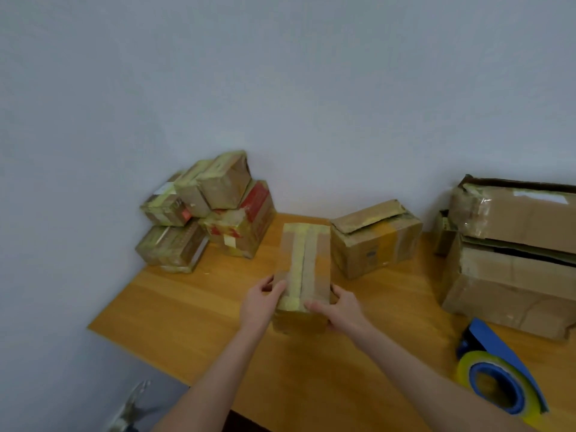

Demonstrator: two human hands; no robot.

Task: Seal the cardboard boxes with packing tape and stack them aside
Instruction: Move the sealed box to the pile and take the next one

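A narrow taped cardboard box [307, 260] lies lengthwise in the middle of the wooden table [193, 310], yellowish tape running along its top seam. My left hand [263, 302] grips its near left corner, and my right hand [341, 308] grips its near right corner. A blue tape dispenser [495, 374] with a yellow roll lies at the table's right front. A pile of several taped boxes [207, 210] stands at the back left against the wall.
A medium box [375, 236] with a lifted top flap stands right of the held box. Two large worn cartons [511, 254] are stacked at the far right. The white wall runs behind the table. Something metal [134, 406] shows on the floor at the lower left.
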